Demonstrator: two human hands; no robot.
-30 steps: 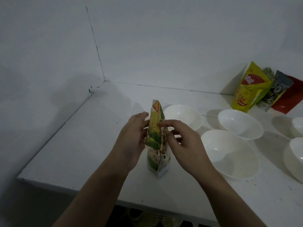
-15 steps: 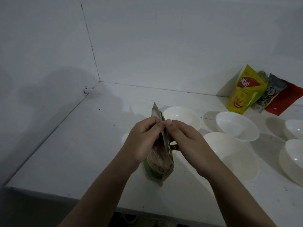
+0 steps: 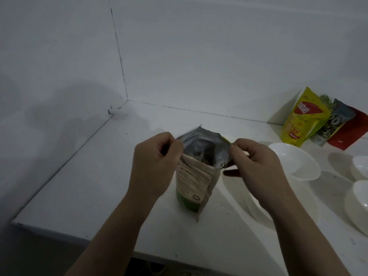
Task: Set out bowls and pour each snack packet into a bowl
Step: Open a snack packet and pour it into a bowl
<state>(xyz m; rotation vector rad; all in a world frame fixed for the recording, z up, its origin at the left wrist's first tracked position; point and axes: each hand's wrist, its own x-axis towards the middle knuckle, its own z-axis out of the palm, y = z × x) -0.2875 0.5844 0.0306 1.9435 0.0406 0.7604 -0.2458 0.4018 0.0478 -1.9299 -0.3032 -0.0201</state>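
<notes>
Step in hand looks like opening the green snack packet (image 3: 194, 182), which stands upright on the white counter (image 3: 83, 188) near its front edge, between both hands. The mouth is already spread and you can see the silver lining inside, with something dark down in there (too dim to say what snack it is).

To do this well I'd pull the two sides apart evenly and gently, keeping the base planted on the counter so it doesn't tip or burst open and spray bits everywhere. Open it just wide enough for a clean pour, then tilt it over the nearest white bowl (image 3: 294, 162), which sits just to the right behind the right hand.

Grip: the left hand (image 3: 155, 166) has its fingers curled, pinching the left edge of the packet's top. The right hand (image 3: 256, 164) pinches the right edge between thumb and fingertips, the other fingers loosely curled. Both are closed on the packet, neither holds anything else.

The other packets (image 3: 304, 118) lean against the wall at the far right, still waiting.
</notes>
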